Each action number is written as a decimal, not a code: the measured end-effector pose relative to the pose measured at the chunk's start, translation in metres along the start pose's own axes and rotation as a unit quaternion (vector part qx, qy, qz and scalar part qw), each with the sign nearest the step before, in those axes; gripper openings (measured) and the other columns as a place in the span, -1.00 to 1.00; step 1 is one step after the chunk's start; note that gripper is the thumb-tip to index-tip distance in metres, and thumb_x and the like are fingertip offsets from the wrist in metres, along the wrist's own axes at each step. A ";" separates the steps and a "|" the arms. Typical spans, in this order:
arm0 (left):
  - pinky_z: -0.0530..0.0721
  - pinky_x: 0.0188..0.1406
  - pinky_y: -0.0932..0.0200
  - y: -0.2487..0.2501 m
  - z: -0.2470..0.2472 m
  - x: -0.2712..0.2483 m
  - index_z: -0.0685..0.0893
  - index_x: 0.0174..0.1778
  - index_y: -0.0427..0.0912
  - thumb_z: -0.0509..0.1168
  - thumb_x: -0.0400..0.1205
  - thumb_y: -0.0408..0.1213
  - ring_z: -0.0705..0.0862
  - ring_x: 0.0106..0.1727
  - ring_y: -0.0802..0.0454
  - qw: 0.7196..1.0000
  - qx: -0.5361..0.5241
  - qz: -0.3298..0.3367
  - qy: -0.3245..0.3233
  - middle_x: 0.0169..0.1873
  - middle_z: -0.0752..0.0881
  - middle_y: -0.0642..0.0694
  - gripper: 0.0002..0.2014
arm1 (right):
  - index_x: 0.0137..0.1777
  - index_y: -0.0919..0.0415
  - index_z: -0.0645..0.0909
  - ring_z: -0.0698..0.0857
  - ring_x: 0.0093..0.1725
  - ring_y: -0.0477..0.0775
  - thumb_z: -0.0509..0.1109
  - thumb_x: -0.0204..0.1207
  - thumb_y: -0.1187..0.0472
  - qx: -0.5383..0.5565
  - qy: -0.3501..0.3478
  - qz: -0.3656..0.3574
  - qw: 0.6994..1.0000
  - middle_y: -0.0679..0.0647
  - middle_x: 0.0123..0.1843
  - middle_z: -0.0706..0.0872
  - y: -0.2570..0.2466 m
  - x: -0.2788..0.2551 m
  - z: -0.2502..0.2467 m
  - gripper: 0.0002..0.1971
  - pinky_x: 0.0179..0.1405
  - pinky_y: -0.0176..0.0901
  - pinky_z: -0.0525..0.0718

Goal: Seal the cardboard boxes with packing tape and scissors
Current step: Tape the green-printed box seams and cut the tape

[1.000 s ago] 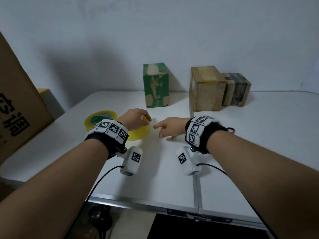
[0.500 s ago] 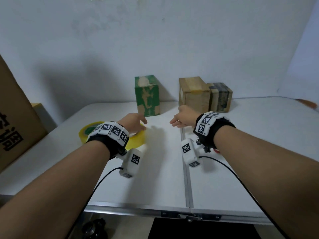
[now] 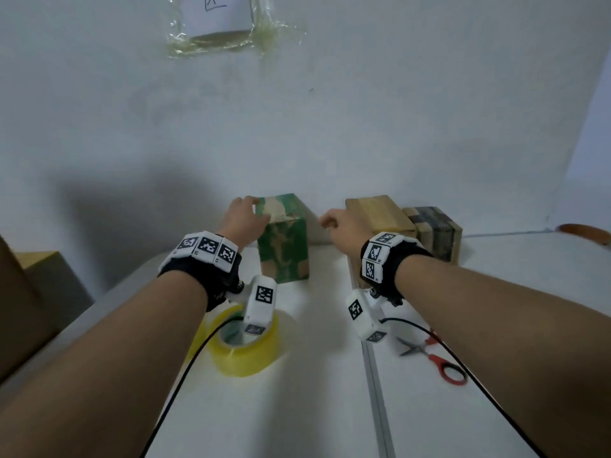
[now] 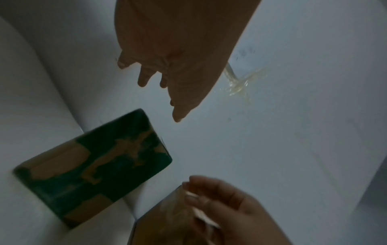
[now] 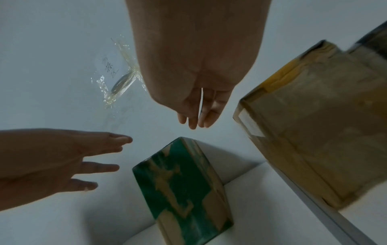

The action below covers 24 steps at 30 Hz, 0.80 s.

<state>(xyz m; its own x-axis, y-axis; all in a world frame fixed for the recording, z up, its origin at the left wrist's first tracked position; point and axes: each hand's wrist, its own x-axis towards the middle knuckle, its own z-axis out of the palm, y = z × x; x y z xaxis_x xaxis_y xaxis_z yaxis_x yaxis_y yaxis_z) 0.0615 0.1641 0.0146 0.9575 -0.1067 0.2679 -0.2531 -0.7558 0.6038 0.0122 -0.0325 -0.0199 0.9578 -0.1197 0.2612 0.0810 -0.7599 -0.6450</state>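
Note:
A green printed box stands upright at the back of the white table. My left hand hovers at its upper left corner with fingers spread and holds nothing. My right hand hangs just right of the green box, in front of a brown taped box, with relaxed straight fingers and nothing in it. The yellow tape roll lies flat under my left wrist. Red-handled scissors lie to the right of my right wrist.
A dark printed box stands against the brown box's right side. A large cardboard carton rises at the table's left edge. A metal seam splits the tabletop. A taped paper hangs on the wall.
Both hands moved forward from the tape roll toward the boxes at the back. My left hand left the roll and rose to the green box. The head view tilted up.

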 end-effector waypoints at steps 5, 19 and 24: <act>0.55 0.32 -0.15 0.010 0.031 0.042 0.33 0.60 -0.04 0.18 0.61 0.27 0.49 0.39 -0.32 0.989 0.143 -0.009 -0.037 0.50 0.29 -0.27 -0.30 | 0.22 0.13 0.71 0.69 0.25 0.07 0.19 0.61 0.43 -0.006 0.013 -0.008 1.000 0.06 0.25 0.75 0.002 0.029 -0.004 -0.65 0.35 -0.02 0.63; 0.43 0.37 -0.30 0.026 0.061 0.033 0.33 0.51 -0.02 0.29 0.43 0.35 0.29 0.46 -0.44 0.982 0.181 -0.026 -0.049 0.58 0.11 -0.09 -0.19 | -0.05 0.14 0.77 0.74 0.07 0.07 0.18 0.56 0.49 0.075 0.042 -0.031 0.996 0.08 0.01 0.79 0.031 0.012 -0.021 -0.65 0.17 -0.05 0.70; 0.55 0.28 -0.32 0.044 0.032 -0.011 0.32 0.43 0.21 0.36 0.40 0.26 0.34 0.40 -0.35 0.997 0.054 0.053 -0.010 0.51 0.08 0.12 -0.30 | -0.01 0.10 0.76 0.72 0.09 0.06 0.21 0.60 0.44 0.063 0.049 -0.039 0.996 0.09 0.07 0.78 0.029 -0.014 -0.039 -0.68 0.22 -0.07 0.67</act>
<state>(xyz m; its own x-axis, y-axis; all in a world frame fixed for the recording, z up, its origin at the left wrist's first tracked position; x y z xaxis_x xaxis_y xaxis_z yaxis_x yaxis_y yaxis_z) 0.0442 0.1112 0.0138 0.9287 -0.2016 0.3112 -0.3381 -0.8051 0.4873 -0.0097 -0.0781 -0.0146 0.9163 -0.1295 0.3789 0.1939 -0.6844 -0.7028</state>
